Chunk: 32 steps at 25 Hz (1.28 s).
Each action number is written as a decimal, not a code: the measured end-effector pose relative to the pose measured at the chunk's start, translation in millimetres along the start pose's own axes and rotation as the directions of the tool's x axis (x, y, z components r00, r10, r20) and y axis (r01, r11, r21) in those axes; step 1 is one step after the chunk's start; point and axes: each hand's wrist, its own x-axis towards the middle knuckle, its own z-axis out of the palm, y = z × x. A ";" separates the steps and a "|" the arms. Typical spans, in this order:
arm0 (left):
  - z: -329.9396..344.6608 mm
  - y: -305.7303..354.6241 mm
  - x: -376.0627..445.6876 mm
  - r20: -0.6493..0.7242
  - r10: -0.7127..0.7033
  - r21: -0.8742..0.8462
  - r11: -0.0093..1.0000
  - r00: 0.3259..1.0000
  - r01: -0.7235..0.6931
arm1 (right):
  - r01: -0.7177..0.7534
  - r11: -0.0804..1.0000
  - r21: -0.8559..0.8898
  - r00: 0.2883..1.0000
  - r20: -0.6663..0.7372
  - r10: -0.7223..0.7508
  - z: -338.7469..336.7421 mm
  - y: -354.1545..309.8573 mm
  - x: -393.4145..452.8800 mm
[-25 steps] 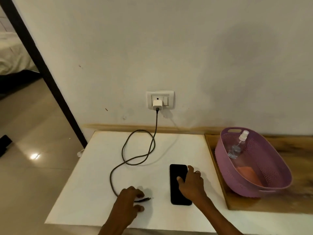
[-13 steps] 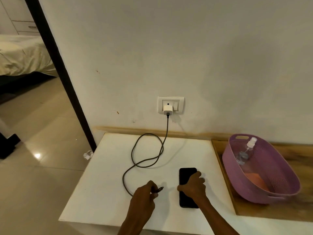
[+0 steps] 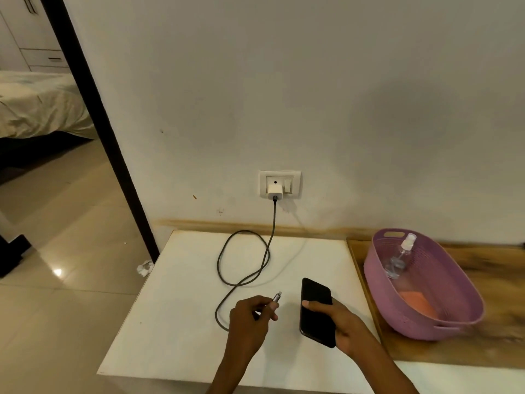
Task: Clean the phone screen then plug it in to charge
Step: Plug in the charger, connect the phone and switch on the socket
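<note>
Right hand (image 3: 339, 322) gripped the black phone (image 3: 316, 311), hiding its lower edge, left hand (image 3: 250, 319) fingers pinched the charging cable plug (image 3: 276, 297), white desk (image 3: 181, 308), bed (image 3: 37, 106) cut off upper left.

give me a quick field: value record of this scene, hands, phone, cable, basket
left hand: left hand pinches the cable connector, tip free and pointing up toward the wall
right hand: right hand grips the phone, thumb across its dark screen
cable: cable loops over the white table up to the charger in the wall socket
plugged into phone: not yet
basket: purple basket on the wooden board, holding a spray bottle and an orange cloth
</note>
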 end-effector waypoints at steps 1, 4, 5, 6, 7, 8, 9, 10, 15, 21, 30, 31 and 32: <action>1.2 5.2 -1.3 -0.010 -0.008 -0.019 1.000 1.000 0.008 | 0.016 0.999 0.043 0.999 0.040 -0.018 -1.7 -3.6 -3.7; 3.9 20.0 -5.4 -0.040 -0.026 -0.045 0.999 0.999 0.024 | 0.022 0.976 0.217 0.980 0.191 -0.064 -1.9 -17.8 -14.9; 4.6 25.5 -8.0 -0.054 -0.023 -0.049 0.999 0.998 0.021 | 0.020 0.959 0.282 0.966 0.243 -0.091 -1.9 -23.6 -19.1; 4.9 31.2 -11.1 -0.066 -0.019 -0.050 0.999 0.998 0.016 | 0.014 0.939 0.343 0.951 0.286 -0.119 -1.6 -29.5 -23.3; 4.5 37.0 -14.6 -0.073 -0.012 -0.043 0.999 0.997 0.009 | 0.008 0.918 0.396 0.938 0.316 -0.145 -1.2 -35.3 -27.7; 4.7 43.3 -18.1 -0.072 0.002 -0.038 0.999 0.997 -0.005 | 0.004 0.897 0.441 0.925 0.339 -0.171 -1.7 -41.9 -32.5; 5.1 48.6 -21.2 -0.069 0.015 -0.042 0.999 0.997 -0.018 | -0.007 0.879 0.477 0.917 0.354 -0.185 -1.9 -47.9 -36.5; 5.3 51.8 -22.5 -0.070 0.028 -0.054 0.998 0.997 -0.032 | -0.031 0.862 0.505 0.912 0.367 -0.182 0.3 -53.7 -37.0; 14.3 73.2 -43.8 -0.072 0.116 -0.029 0.993 0.991 -0.118 | -0.101 0.788 0.608 0.915 0.367 -0.166 13.1 -73.3 -52.8; 26.1 88.7 -55.8 -0.065 0.122 0.025 0.992 0.990 -0.120 | -0.051 0.727 0.685 0.939 0.281 -0.199 26.9 -77.3 -72.2; 31.8 95.3 -67.6 -0.106 0.101 0.058 0.994 0.989 -0.095 | -0.022 0.675 0.738 0.948 0.230 -0.221 35.1 -73.8 -90.8; 32.3 96.4 -68.6 -0.107 0.098 0.068 0.994 0.989 -0.091 | -0.020 0.671 0.741 0.948 0.228 -0.223 35.6 -73.4 -91.7; 32.3 97.3 -69.4 -0.108 0.095 0.084 0.993 0.990 -0.086 | -0.017 0.669 0.743 0.947 0.226 -0.227 36.1 -72.8 -92.5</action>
